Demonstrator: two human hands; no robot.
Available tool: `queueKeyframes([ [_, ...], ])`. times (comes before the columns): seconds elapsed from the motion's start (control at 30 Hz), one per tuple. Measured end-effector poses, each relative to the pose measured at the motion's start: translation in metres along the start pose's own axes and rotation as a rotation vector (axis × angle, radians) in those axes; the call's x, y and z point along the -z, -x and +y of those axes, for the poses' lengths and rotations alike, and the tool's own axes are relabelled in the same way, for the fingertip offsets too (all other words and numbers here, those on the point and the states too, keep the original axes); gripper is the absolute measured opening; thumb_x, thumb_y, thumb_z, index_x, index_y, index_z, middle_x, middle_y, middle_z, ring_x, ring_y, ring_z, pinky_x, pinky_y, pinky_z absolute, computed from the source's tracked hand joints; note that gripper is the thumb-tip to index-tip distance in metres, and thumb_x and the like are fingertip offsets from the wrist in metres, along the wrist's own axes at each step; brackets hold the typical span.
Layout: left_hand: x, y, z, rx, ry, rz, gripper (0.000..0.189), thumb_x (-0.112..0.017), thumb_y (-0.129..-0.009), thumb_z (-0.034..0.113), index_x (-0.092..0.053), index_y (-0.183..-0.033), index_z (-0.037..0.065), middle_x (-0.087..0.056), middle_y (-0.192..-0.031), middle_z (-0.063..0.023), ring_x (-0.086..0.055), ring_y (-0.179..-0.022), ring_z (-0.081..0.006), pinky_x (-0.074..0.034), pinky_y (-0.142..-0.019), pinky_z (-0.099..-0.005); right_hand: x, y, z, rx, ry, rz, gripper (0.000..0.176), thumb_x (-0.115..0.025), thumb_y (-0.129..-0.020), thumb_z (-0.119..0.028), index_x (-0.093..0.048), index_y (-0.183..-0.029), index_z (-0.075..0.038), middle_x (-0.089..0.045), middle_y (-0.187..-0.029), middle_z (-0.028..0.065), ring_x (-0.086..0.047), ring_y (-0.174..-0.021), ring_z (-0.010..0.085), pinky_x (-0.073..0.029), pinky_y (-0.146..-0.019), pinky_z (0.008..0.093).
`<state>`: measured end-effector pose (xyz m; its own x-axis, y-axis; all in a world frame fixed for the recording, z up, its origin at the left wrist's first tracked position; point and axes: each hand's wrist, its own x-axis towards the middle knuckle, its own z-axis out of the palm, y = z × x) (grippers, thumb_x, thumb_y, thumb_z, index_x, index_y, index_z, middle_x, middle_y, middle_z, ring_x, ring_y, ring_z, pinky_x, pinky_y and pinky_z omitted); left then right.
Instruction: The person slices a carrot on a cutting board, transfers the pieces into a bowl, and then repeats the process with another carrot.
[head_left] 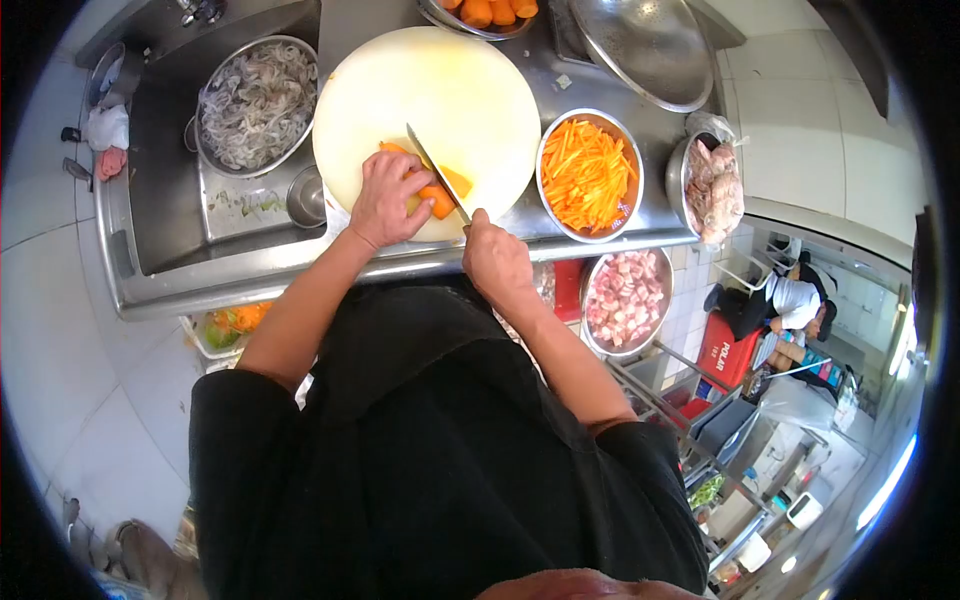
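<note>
A round white cutting board (450,90) lies on the steel counter. My left hand (388,198) presses down on orange carrot pieces (442,192) at the board's near edge. My right hand (494,256) grips the handle of a knife (434,172); its blade lies across the carrot, right beside my left fingers. A steel bowl of carrot strips (587,174) stands just right of the board.
A bowl of pale shredded vegetable (257,103) sits in the sink at left. A bowl of raw poultry (713,190) is at far right, diced meat (625,298) on a lower shelf, whole carrots (487,12) and a steel lid (645,45) behind. Another person (780,300) crouches at right.
</note>
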<state>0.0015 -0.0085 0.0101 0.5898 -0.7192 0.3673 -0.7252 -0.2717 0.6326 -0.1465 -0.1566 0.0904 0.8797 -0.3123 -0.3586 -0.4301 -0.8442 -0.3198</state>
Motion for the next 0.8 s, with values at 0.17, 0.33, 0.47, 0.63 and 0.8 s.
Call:
queueKeyframes([
  [0.17, 0.001, 0.0, 0.001, -0.012, -0.007, -0.002, 0.031, -0.073, -0.084, 0.03, -0.07, -0.108, 0.012, -0.059, -0.111, -0.0086, -0.054, -0.112, -0.0311, -0.035, -0.106, -0.0503, 0.035, 0.017, -0.012, -0.059, -0.004, -0.014, 0.01, -0.051, -0.098, -0.008, -0.055, -0.1, 0.001, -0.071, -0.078, 0.0281, -0.073, -0.08, 0.047, -0.056, -0.074, 0.0568],
  [0.33, -0.002, -0.001, 0.0, -0.034, -0.013, 0.028, 0.031, -0.072, -0.083, 0.03, -0.069, -0.107, 0.01, -0.059, -0.11, -0.009, -0.054, -0.112, -0.031, -0.035, -0.106, -0.0506, 0.06, 0.056, -0.015, -0.078, 0.026, -0.055, 0.01, -0.051, -0.098, -0.008, -0.056, -0.099, 0.001, -0.071, -0.078, 0.0288, -0.072, -0.077, 0.0477, -0.057, -0.072, 0.0573],
  [0.47, 0.001, -0.001, 0.0, -0.029, -0.009, 0.033, 0.03, -0.072, -0.083, 0.028, -0.069, -0.107, 0.01, -0.059, -0.11, -0.009, -0.054, -0.111, -0.0313, -0.035, -0.106, -0.0507, 0.038, 0.046, -0.009, -0.067, 0.004, -0.046, 0.01, -0.052, -0.097, -0.008, -0.055, -0.099, 0.001, -0.071, -0.079, 0.0285, -0.073, -0.076, 0.0472, -0.057, -0.072, 0.0571],
  [0.63, 0.002, -0.001, 0.0, -0.013, 0.003, 0.016, 0.029, -0.073, -0.084, 0.027, -0.069, -0.107, 0.01, -0.06, -0.111, -0.0088, -0.055, -0.11, -0.0321, -0.036, -0.105, -0.0505, -0.004, -0.002, -0.009, -0.052, -0.002, 0.002, 0.012, -0.051, -0.1, -0.012, -0.055, -0.1, 0.0, -0.072, -0.08, 0.0275, -0.074, -0.079, 0.0456, -0.057, -0.073, 0.0566],
  [0.8, 0.001, 0.0, -0.002, -0.036, 0.04, 0.03, 0.028, -0.074, -0.084, 0.027, -0.069, -0.107, 0.01, -0.06, -0.111, -0.0086, -0.055, -0.111, -0.0316, -0.035, -0.106, -0.05, 0.013, 0.004, -0.015, -0.049, -0.009, 0.029, 0.012, -0.052, -0.1, -0.012, -0.055, -0.1, -0.001, -0.073, -0.08, 0.0275, -0.074, -0.079, 0.0456, -0.057, -0.073, 0.0565],
])
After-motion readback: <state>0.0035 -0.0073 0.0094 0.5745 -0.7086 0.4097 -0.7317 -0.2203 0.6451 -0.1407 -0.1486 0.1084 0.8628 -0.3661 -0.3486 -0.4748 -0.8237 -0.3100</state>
